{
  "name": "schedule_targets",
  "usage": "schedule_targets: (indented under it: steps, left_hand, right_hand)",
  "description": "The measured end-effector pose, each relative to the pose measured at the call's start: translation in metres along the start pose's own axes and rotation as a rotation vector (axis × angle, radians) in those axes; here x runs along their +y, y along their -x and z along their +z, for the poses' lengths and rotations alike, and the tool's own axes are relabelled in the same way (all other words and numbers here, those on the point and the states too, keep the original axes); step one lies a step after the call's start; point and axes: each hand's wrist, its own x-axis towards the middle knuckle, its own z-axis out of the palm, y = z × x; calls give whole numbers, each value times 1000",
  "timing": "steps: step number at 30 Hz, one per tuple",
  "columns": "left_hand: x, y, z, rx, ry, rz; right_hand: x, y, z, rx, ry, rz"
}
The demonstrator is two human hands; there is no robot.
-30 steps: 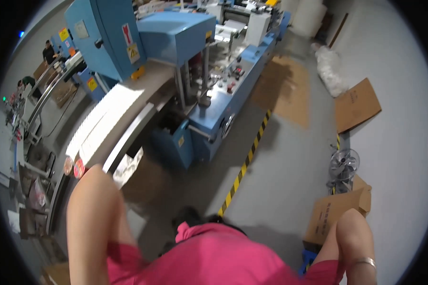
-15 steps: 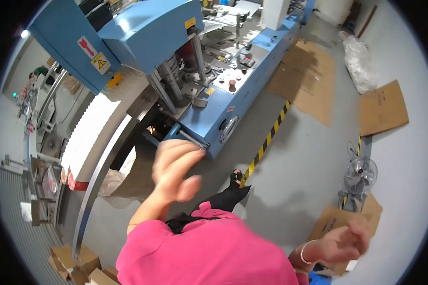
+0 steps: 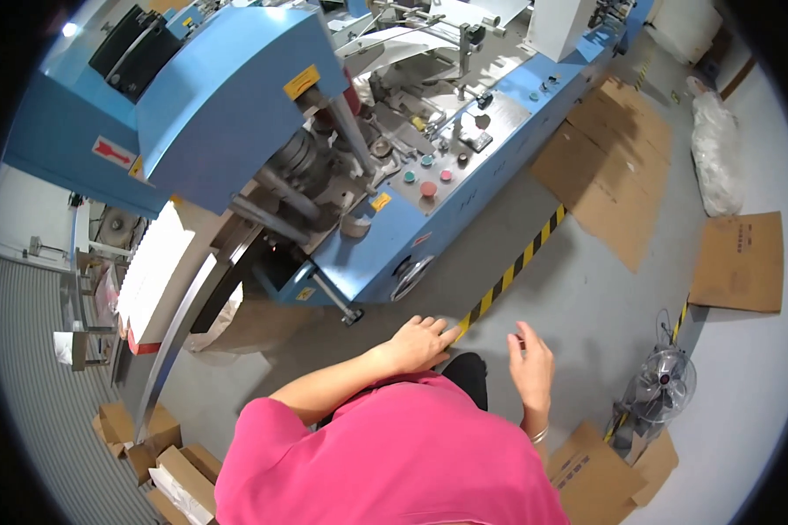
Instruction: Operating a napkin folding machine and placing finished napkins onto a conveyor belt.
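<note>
Held in front of my waist, my left hand (image 3: pixel 416 344) has its fingers loosely bent and a little apart, with nothing seen in it. To its right my right hand (image 3: pixel 531 363) is raised, fingers and thumb apart and nothing in them. Ahead stands a blue machine (image 3: pixel 368 254), its near corner a short way beyond my left hand. On that corner are a handwheel (image 3: pixel 411 278) and a rod with a black knob (image 3: pixel 350 315). Coloured push buttons, one a large red button (image 3: pixel 428 189), sit on its top.
A row of white pieces (image 3: pixel 156 271) lies along a curved metal rail (image 3: pixel 184 315) at left. Open cardboard boxes (image 3: pixel 179 481) stand lower left. Yellow-black floor tape (image 3: pixel 512 276) runs beside the machine. Flat cardboard (image 3: pixel 604 166) and a fan (image 3: pixel 661 385) are at right.
My left hand has come down and right to my waist. My right hand has swung in from the far lower right. I am nearer the machine, which looks larger.
</note>
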Motion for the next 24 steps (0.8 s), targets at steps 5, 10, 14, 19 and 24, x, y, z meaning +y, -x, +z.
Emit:
schedule_targets:
  steps: [5, 10, 14, 19, 24]
  left_hand:
    - [8, -53, 4, 48, 42, -79]
    - [13, -118, 4, 54, 98, -198]
    - [25, -174, -5, 58, 89, -334]
    - [44, -224, -26, -6, 184, -478]
    - [45, -235, -7, 166, 170, -509]
  right_hand:
    - [29, -61, 4, -124, 61, -218]
    - [68, -122, -9, -377, 178, -387]
    - [103, -171, -31, -474, 212, -394]
    - [138, -228, -53, -526, 275, -397]
    - [145, -272, -56, -613, 354, -501]
